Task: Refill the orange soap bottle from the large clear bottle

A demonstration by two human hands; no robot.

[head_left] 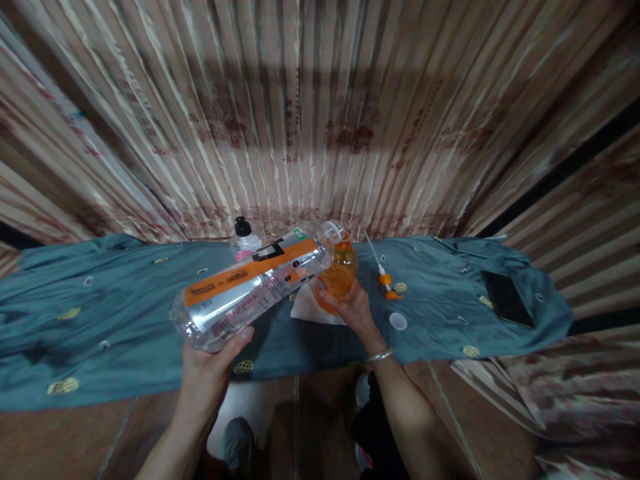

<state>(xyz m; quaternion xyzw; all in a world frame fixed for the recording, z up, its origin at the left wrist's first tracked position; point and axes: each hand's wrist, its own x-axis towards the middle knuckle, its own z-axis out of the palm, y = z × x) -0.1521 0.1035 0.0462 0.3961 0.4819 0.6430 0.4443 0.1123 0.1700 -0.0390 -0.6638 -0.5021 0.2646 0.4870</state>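
My left hand [215, 363] grips the base end of a large clear plastic bottle [255, 283] with an orange and silver label. That bottle is tilted, its open mouth at the upper right, right by the neck of an orange see-through bottle [340, 270]. Around the lower part of the orange bottle my right hand [353, 307] is closed, holding it over a white sheet [313, 310]. Whether liquid is flowing between the two mouths I cannot tell. To the right lie an orange pump top with a white tube [385, 280] and a round white cap [398, 321].
A teal patterned cloth [120, 313] covers the narrow table. Behind the clear bottle stands a small bottle with a black top [243, 233]. A black phone [507, 300] lies at the right end. A pleated curtain [310, 120] hangs close behind the table.
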